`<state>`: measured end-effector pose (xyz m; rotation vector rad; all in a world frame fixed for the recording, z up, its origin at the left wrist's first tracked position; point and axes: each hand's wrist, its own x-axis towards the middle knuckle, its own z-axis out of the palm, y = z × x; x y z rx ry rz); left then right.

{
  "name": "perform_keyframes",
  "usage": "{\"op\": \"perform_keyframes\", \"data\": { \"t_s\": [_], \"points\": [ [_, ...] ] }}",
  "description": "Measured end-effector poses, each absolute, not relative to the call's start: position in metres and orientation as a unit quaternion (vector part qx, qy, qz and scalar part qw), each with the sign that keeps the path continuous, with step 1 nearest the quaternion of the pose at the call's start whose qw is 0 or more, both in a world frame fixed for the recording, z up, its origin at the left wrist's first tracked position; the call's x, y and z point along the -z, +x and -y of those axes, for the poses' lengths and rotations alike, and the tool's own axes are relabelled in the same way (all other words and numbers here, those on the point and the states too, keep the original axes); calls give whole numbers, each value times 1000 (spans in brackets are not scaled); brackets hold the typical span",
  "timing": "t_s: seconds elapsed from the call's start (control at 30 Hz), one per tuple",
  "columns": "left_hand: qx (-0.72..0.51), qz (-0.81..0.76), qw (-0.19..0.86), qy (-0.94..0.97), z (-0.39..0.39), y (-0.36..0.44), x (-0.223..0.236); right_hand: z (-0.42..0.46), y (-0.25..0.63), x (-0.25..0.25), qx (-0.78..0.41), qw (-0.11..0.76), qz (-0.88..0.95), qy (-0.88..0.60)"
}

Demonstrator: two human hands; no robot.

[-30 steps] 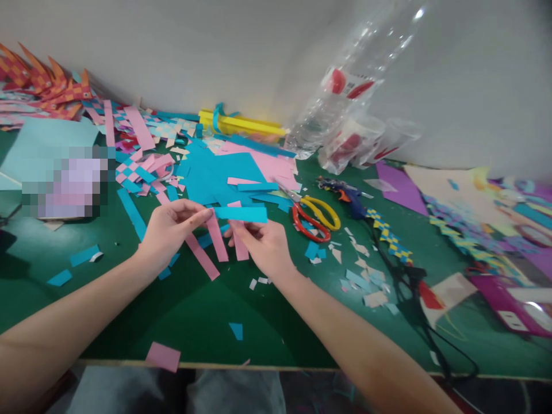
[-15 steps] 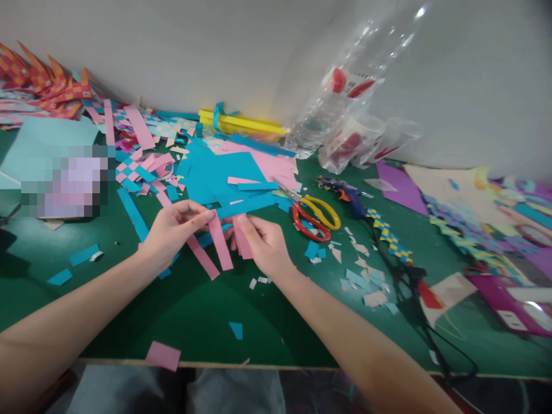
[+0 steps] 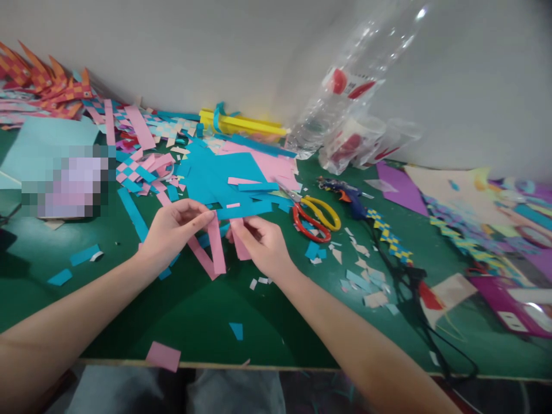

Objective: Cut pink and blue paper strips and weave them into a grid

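Observation:
My left hand (image 3: 170, 231) pinches the top of a pink paper strip (image 3: 217, 247) and the left end of a blue paper strip (image 3: 244, 211), over the green table (image 3: 190, 310). Close beside it, my right hand (image 3: 263, 244) has its fingers closed on a second pink strip (image 3: 238, 244) under the blue one. Another long pink strip (image 3: 199, 257) lies slanting on the table beneath. The strips cross one another between the two hands.
Red-and-yellow scissors (image 3: 314, 217) lie right of my hands, a glue gun (image 3: 350, 196) and its black cord (image 3: 401, 276) beyond. Blue and pink sheets (image 3: 224, 172) pile behind; woven pieces (image 3: 47, 86) far left. Plastic bottles (image 3: 345, 109) lean on the wall. Scraps litter the table.
The blue strip, held level a second ago, now lies tilted and lower across the pink ones. The left hand's pink strip swung more upright. Both hands stayed in place.

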<state>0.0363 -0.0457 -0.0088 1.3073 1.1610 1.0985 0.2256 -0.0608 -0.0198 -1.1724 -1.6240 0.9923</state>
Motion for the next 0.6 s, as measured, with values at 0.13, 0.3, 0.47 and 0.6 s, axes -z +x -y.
{"op": "perform_keyframes", "data": {
  "t_s": [0.13,0.3,0.47,0.6],
  "points": [
    [-454,-481,516,545,46,37,8,62,224,18,-421,467,614,-477],
    [-467,-479,521,530,46,38,7,61,223,20,-386,451,639,-489],
    [-454,-474,523,543,45,36,9,61,224,25,-358,446,671,-472],
    [-448,-478,514,554,46,35,9,61,225,23,-320,465,674,-478]
  ]
}}
